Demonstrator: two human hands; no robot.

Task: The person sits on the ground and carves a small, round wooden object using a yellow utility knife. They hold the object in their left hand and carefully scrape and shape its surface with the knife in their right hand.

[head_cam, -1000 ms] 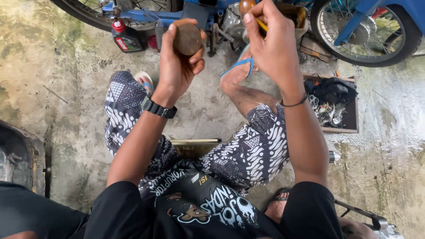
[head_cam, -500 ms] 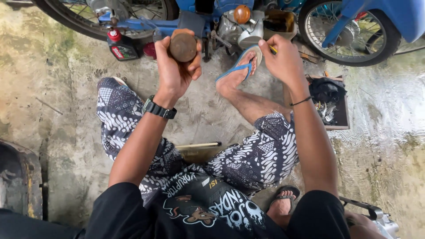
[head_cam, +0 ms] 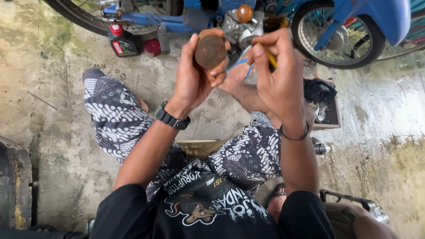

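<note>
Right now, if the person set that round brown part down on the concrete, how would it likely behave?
The round brown part looks like a rigid, rusty metal disc, so it would probably stay stiff and feel heavy for its size. Its round edge suggests it could roll if put down on edge; laid flat it should sit still. The left hand pinches it by the rim, so it seems not slippery.

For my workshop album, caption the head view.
Seated by a blue motorbike, left hand holds a round rusty part; right hand grips a yellow-handled tool.

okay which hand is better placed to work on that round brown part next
Likely the right hand: it grips a yellow-handled tool right beside the round brown part, which the left hand holds up.
</note>
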